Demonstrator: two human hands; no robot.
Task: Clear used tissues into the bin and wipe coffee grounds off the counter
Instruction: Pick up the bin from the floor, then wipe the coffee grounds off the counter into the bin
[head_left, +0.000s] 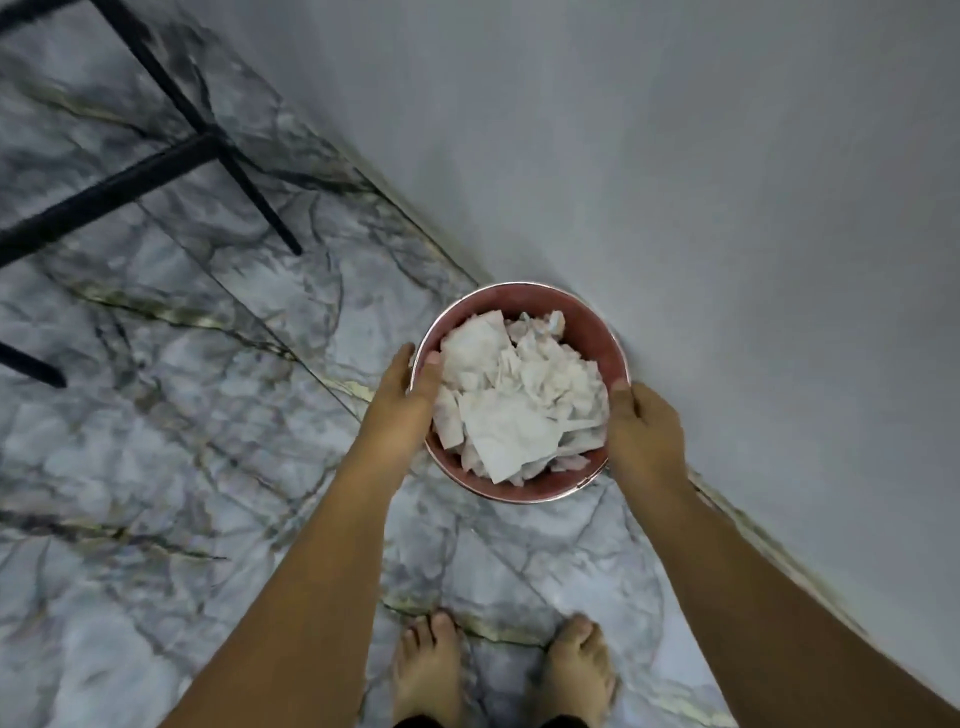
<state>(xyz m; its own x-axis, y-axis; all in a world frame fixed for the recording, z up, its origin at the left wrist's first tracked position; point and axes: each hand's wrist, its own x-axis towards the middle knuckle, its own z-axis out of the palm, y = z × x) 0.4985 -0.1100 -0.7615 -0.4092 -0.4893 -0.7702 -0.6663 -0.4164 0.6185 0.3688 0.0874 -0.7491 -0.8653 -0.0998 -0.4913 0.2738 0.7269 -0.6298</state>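
- Head view: both bare forearms reach forward and down, one to each side of a round pink bin (586, 323).
- The left hand (410, 397) clasps the bin's left rim, thumb hooked inside the wall and fingers laid close together down the outside, so the rim is pinched between them.
- The right hand (647, 434) grips the right rim, thumb tip on top of the edge and fingers curled over the outer side; their tips are hidden.
- White crumpled tissues (519, 410) fill the bin almost to the rim.
- The bin is at the foot of a grey wall (675, 156), over a marble-patterned floor (208, 426); whether it is standing or lifted cannot be told.
- Bare feet (426, 670) stand just below it; black furniture legs (156, 156) are at the upper left.
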